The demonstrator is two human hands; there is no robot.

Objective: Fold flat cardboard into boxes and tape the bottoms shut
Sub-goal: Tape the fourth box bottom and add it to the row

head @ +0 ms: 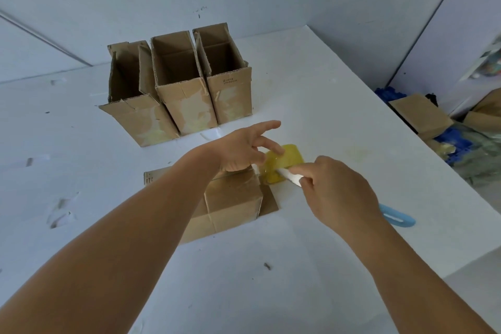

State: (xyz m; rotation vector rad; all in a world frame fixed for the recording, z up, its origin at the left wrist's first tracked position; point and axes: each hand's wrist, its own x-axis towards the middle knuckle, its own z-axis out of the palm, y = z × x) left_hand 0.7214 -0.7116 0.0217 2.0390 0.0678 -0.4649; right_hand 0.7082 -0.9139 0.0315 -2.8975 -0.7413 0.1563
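A cardboard box [230, 200] lies on the white table [298, 266], its taped bottom facing up. My left hand [244, 152] rests on the box's far edge with fingers spread, thumb and finger touching a yellow tape roll [287, 160] that stands at the box's right end. My right hand [336, 192] grips a knife with a white blade [290, 177] and a blue handle [398, 217]; the blade's tip meets the tape between the roll and the box.
Three folded open-topped boxes [187, 84] stand side by side at the back of the table. The table's right edge runs diagonally; beyond it on the floor lie more cardboard [423, 116] and blue items [450, 141]. Walls close the back.
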